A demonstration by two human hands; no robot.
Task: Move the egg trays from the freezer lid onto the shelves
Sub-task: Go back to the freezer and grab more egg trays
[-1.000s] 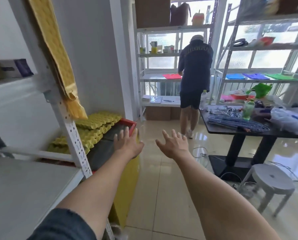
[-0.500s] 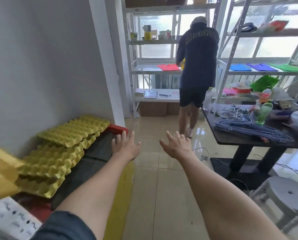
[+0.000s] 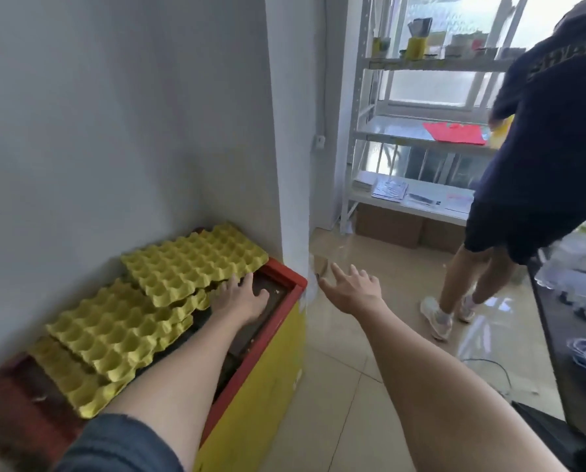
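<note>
Head cam: yellow egg trays point(image 3: 196, 264) sit overlapped along the wall side of the freezer lid point(image 3: 278, 287). My left hand point(image 3: 240, 296), fingers straight, touches the top tray's near edge. My right hand point(image 3: 352, 287) hangs spread above bare floor past the lid's red corner, gripping nothing.

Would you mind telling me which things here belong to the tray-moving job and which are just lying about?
Part of the job:
egg trays
freezer lid
left hand
right hand
shelves

Just lying about:
red sheet
cardboard boxes
papers
yellow cup
</note>
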